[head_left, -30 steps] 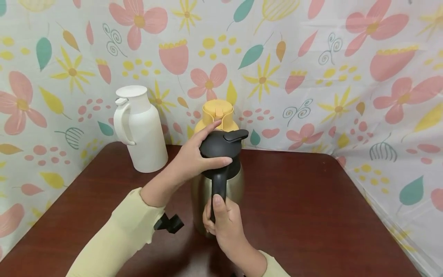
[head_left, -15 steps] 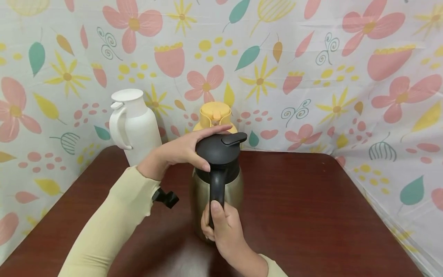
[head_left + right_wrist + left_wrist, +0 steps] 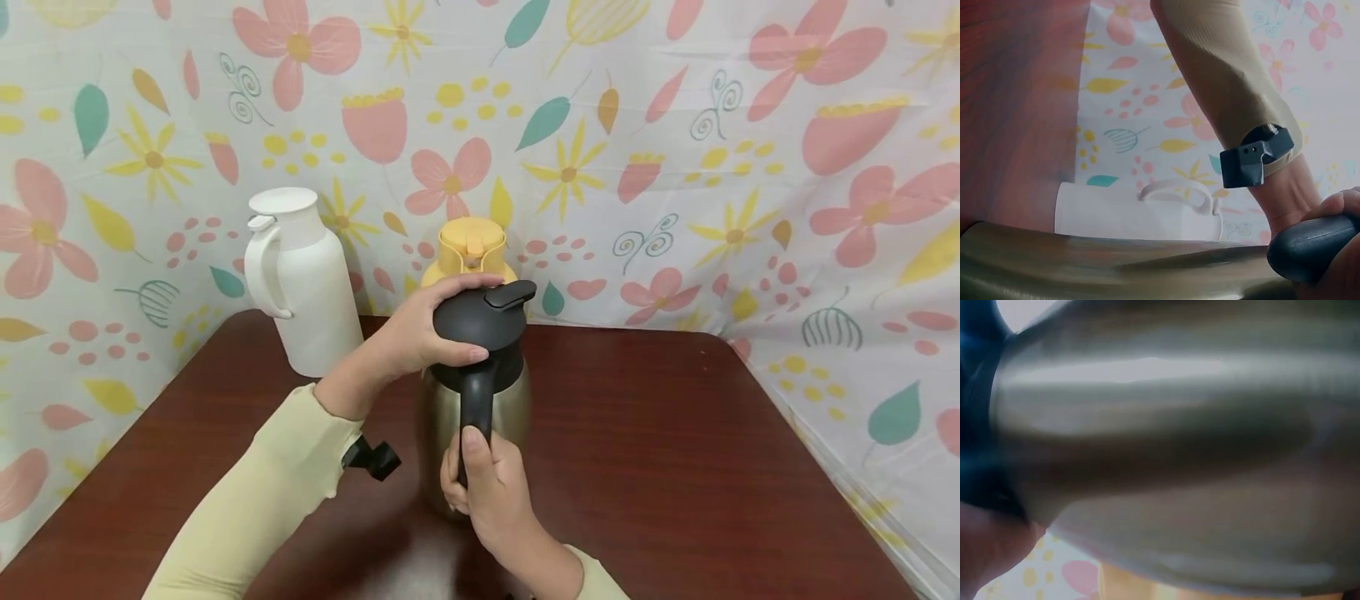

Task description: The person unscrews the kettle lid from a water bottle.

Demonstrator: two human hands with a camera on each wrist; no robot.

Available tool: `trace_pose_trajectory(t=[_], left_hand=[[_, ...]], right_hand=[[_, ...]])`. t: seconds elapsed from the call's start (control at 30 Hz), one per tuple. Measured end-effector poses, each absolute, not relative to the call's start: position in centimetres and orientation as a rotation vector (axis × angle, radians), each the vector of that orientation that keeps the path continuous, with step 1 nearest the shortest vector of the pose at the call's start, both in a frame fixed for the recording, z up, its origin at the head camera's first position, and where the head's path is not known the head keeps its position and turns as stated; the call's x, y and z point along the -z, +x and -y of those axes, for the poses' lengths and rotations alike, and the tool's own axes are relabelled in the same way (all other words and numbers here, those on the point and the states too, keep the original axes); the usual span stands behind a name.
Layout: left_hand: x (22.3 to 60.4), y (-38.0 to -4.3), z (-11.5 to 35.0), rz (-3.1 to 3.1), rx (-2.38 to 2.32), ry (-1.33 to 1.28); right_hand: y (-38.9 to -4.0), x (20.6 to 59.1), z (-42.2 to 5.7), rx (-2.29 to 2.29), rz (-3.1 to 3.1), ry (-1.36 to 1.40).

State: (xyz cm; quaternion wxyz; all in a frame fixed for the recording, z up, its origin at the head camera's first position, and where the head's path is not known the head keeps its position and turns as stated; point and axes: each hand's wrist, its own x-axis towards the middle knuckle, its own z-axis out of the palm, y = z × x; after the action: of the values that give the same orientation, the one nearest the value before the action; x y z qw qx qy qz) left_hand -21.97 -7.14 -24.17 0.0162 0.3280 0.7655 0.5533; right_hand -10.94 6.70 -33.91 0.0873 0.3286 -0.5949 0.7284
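Observation:
A thermos jug (image 3: 438,433) with a brushed gold-metal body stands upright on the table in the head view. My left hand (image 3: 420,329) grips its black lid (image 3: 476,321), thumb on the near side and fingers over the far side. The lid's lever points right. Lower down, my right hand (image 3: 495,492) is wrapped around the black handle (image 3: 477,400), thumb on top. Metal jug body (image 3: 1179,456) fills most of the left wrist view. In the right wrist view, the handle end (image 3: 1310,247) shows inside the right hand.
Behind the metal jug is a yellow jug (image 3: 472,237), its lower part hidden. A white jug (image 3: 311,283) stands at the back left. The dark red-brown table (image 3: 675,450) meets a flower-patterned cloth (image 3: 645,167). A black wrist mount (image 3: 372,458) hangs by the left sleeve.
My left hand has shifted about the lid: its thumb slid left, then came back right. My right hand keeps its hold on the handle. The head view has swayed slightly.

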Motion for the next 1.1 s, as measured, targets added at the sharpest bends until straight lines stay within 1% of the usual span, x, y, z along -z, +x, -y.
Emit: trace_pose_trajectory(t=[0.43, 0.6, 0.7, 0.77, 0.97, 1.1], left_hand=[[24.1, -18.8, 5.2, -2.542, -1.931, 0.63], [24.0, -18.0, 4.8, -2.607, -1.885, 0.5], [24.0, -18.4, 5.4, -2.577, -1.825, 0.566], [24.0, -18.9, 6.1, -2.47, -1.821, 0.682], [23.7, -21.6, 8.7, -2.168, -1.72, 1.028], [23.4, -23.4, 9.1, -2.135, -1.565, 1.175]], right_hand=[[-10.9, 33.6, -6.8, -2.168, 1.802, 0.944], [-10.8, 33.6, -7.0, -2.174, 1.806, 0.953], [-10.7, 33.7, -7.1, -2.196, 1.821, 0.947], [-10.8, 33.7, -7.1, -2.201, 1.823, 0.955], [-10.9, 33.8, -7.1, -2.193, 1.802, 1.004], [-10.9, 33.7, -7.1, -2.194, 1.779, 1.03]])
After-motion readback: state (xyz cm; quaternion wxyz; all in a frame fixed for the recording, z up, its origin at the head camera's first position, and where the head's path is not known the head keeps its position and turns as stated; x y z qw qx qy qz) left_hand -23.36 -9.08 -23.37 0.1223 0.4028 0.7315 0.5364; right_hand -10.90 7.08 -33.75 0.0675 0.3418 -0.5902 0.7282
